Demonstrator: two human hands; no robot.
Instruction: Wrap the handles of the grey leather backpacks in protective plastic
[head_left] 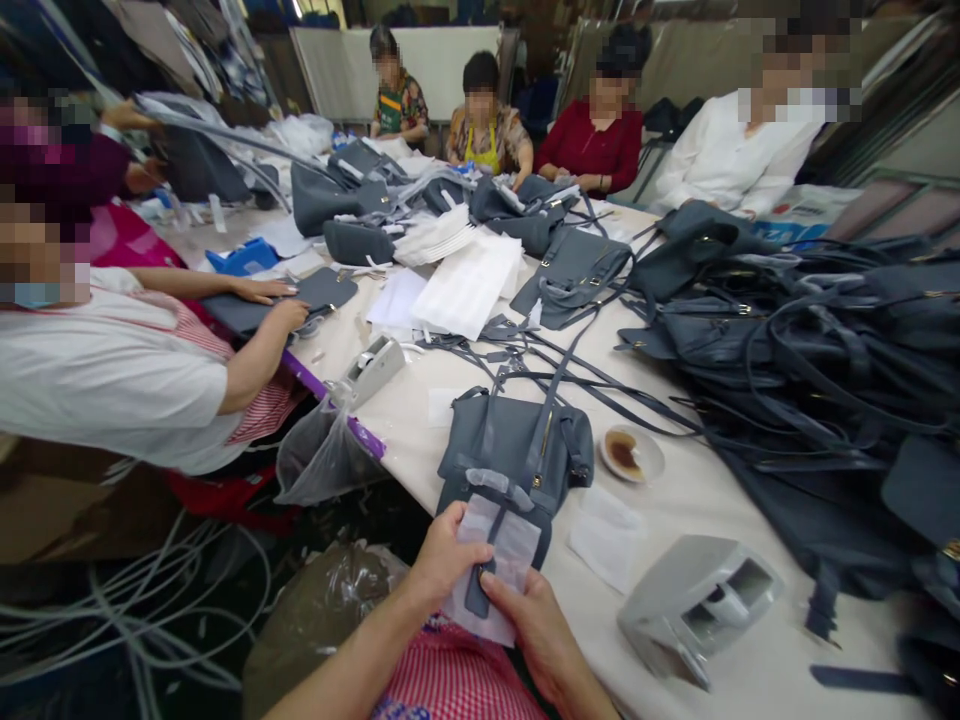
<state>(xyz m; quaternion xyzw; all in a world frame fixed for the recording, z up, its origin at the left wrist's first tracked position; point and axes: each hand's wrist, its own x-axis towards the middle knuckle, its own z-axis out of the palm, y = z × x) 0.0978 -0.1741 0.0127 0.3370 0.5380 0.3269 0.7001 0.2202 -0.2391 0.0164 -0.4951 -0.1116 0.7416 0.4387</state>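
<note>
A dark grey-blue leather handbag lies at the table edge before me, its short handle in translucent wrap. At its near side are a thin white paper sheet and a dark leather strap lying over it. My left hand grips the sheet and strap from the left, thumb on top. From the right, my right hand pinches the same strap, its thumb touching a small metal piece. Both hands are closed; the fingers beneath the sheet are hidden.
To the right stand a tape dispenser, a small dish of brown stuff and a large heap of dark bags. Another tape dispenser sits left. White paper sheets lie mid-table. Co-workers sit around; one person's hands work at left.
</note>
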